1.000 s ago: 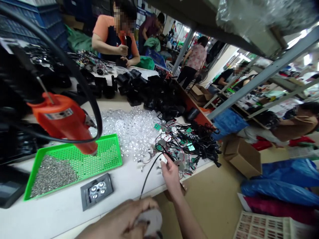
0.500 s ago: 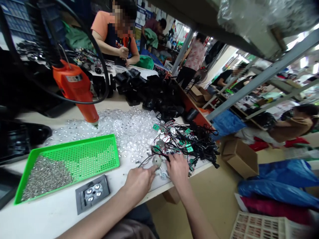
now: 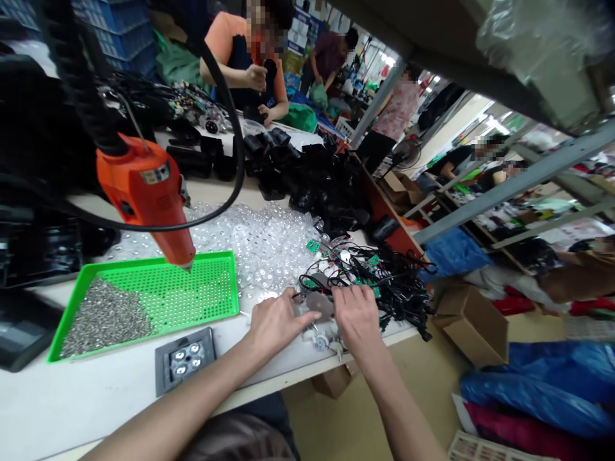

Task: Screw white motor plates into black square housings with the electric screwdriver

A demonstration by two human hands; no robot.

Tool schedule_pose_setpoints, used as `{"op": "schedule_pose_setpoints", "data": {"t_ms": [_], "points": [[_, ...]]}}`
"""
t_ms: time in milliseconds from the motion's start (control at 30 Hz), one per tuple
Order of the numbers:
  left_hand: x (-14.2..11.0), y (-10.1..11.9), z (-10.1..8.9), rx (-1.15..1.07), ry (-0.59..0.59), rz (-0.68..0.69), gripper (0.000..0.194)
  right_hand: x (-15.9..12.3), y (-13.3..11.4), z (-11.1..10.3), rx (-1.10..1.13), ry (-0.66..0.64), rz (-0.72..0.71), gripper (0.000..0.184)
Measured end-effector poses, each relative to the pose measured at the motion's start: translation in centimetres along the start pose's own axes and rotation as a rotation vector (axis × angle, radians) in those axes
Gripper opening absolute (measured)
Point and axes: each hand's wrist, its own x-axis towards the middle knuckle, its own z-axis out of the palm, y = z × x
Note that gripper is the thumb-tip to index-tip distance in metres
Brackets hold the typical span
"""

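Observation:
My left hand [image 3: 276, 321] and my right hand [image 3: 354, 312] meet over a round grey disc [image 3: 319, 303] at the near edge of a tangle of black wires and small green circuit boards [image 3: 372, 278]. The fingers of both hands pinch at the disc and the wires around it. A heap of clear plastic lenses [image 3: 259, 240] lies just behind my left hand. An orange electric screwdriver [image 3: 147, 195] hangs on a black cable over the green tray [image 3: 218, 298].
The green tray holds a pile of small screws [image 3: 103, 317]. A grey square plate with lenses [image 3: 185, 362] lies near the table's front edge. Black housings [image 3: 307, 176] are piled further back. A person in orange [image 3: 243, 61] works across the table. Cardboard boxes [image 3: 473, 323] sit on the floor.
My left hand came up from below the table edge to the wire pile and joined my right hand on the disc. The view shifted, and the hanging screwdriver swung.

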Motion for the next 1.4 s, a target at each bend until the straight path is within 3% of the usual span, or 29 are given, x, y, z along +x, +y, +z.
{"op": "schedule_pose_setpoints", "data": {"t_ms": [133,267,400,533,633,733,900,1067,1167,1233,1333,1400], "points": [[0.2,1.3,0.6,0.001,0.026,0.002,0.072,-1.2,-0.1,0.0,-0.050,0.114,-0.122,0.021],[0.6,2.0,1.4,0.007,0.003,-0.029,0.060,-2.4,-0.3,0.5,-0.022,0.223,-0.146,0.018],[0.4,1.9,1.2,0.122,-0.052,0.021,0.054,-3.1,0.2,0.5,-0.028,0.154,-0.117,0.023],[-0.4,1.8,0.7,0.231,-0.058,0.073,0.054,-4.0,1.6,0.2,-0.010,0.057,-0.219,0.021],[-0.5,1.9,0.7,0.318,-0.056,0.098,0.060,-4.9,2.9,-0.2,0.088,0.053,-0.306,0.025],[-0.1,1.7,1.1,0.356,-0.053,0.096,0.062,-5.9,3.9,-0.9,0.261,0.092,-0.308,0.030],[0.5,0.9,1.1,0.360,-0.037,0.096,0.063,-6.4,3.9,-1.5,0.712,0.178,-0.133,0.040],[-0.8,-0.1,-0.9,0.115,0.078,0.103,0.069,-3.8,4.0,0.0,1.051,0.297,0.503,0.029],[-2.3,-0.5,-2.5,-0.188,0.141,0.142,0.056,-1.8,5.0,0.8,1.409,0.445,0.730,0.028],[-3.2,-0.7,-3.6,-0.409,0.167,0.153,0.045,-0.7,5.7,1.1,1.566,0.479,0.757,0.030],[-4.4,-1.0,-4.7,-0.693,0.245,0.128,0.032,0.4,6.4,0.8,1.645,0.376,0.702,0.027],[-5.0,-1.5,-5.1,-0.845,0.249,0.078,0.029,1.1,6.5,0.5,1.690,0.443,0.677,0.027]]}}
